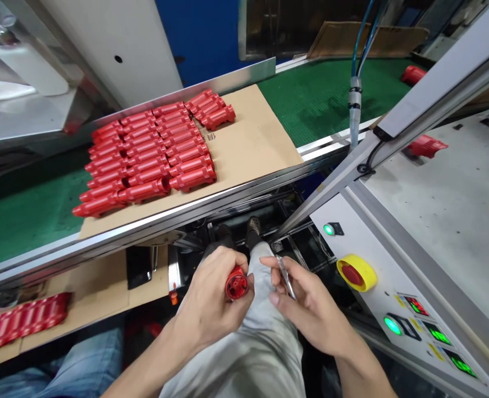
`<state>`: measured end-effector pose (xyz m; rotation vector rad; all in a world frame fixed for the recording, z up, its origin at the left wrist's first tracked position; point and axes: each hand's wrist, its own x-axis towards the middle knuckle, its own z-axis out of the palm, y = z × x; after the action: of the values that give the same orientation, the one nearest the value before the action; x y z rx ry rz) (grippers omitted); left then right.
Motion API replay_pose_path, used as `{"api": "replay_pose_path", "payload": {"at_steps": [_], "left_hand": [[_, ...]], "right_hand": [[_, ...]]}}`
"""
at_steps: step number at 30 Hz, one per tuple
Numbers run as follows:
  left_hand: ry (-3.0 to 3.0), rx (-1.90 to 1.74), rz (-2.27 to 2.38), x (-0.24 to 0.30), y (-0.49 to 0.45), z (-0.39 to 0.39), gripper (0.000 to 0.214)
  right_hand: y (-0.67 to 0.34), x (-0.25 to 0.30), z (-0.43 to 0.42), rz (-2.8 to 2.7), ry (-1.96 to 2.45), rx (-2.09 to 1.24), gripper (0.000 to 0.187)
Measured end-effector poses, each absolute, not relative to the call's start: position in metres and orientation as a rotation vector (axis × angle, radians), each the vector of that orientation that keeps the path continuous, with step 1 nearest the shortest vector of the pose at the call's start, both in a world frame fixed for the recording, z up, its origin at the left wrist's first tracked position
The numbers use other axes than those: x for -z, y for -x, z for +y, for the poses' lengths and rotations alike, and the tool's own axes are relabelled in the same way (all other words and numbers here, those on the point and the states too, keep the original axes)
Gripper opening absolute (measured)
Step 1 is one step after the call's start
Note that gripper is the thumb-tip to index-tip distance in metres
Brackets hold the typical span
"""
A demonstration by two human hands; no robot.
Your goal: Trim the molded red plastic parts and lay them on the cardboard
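My left hand (pixel 215 290) is wrapped round a red plastic tube (pixel 236 284), its round end facing up at me with dark recesses inside. Most of the tube's length is hidden in the palm. A short way to the right, my right hand (pixel 310 304) pinches a slim silvery metal tool (pixel 286 276) between thumb and fingers; its exact kind is unclear. The two hands are apart, above my lap. Beyond them, rows of similar red tubes (pixel 147 166) lie on a cardboard sheet (pixel 261 132).
The sheet rests on a green conveyor belt (pixel 310 94) with a metal rail. On the right, a control panel carries a yellow-ringed stop button (pixel 356 273). A slanting post (pixel 435 77) stands nearby. More red parts (pixel 24 323) and another person's jeans (pixel 87 359) are at lower left.
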<state>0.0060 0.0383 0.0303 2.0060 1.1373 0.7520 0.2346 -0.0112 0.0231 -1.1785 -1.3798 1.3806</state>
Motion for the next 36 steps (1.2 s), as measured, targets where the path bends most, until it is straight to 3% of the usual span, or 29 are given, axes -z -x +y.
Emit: {"api": "replay_pose_path", "payload": {"at_steps": [5, 7, 11, 14, 19, 28, 36], "left_hand": [[-2.049, -0.683, 1.205, -0.034, -0.011, 0.032, 0.016], [-2.043, -0.645, 1.199, -0.035, -0.013, 0.031, 0.023], [-2.024, -0.604, 1.17, -0.037, -0.015, 0.03, 0.034], [-1.985, -0.57, 1.133, -0.041, -0.015, 0.03, 0.041], [-1.888, -0.503, 1.016, -0.05, -0.016, 0.031, 0.055], [-1.882, -0.445, 1.032, -0.059, -0.014, 0.025, 0.037], [-1.889, -0.375, 1.069, -0.057, -0.014, 0.024, 0.043]], "right_hand": [[-0.228, -0.043, -0.018, -1.742, 1.32, -0.925, 0.055], [-0.224, -0.046, -0.016, -1.724, 1.283, -0.839, 0.048], [-0.217, -0.048, -0.007, -1.485, 1.249, -1.07, 0.019], [-0.213, -0.05, 0.0, -1.357, 1.193, -1.265, 0.012], [-0.207, -0.054, 0.007, -1.334, 1.073, -1.292, 0.014], [-0.202, -0.051, 0.011, -1.314, 0.952, -1.427, 0.022], [-0.195, -0.044, 0.007, -1.307, 0.977, -1.293, 0.03]]}}
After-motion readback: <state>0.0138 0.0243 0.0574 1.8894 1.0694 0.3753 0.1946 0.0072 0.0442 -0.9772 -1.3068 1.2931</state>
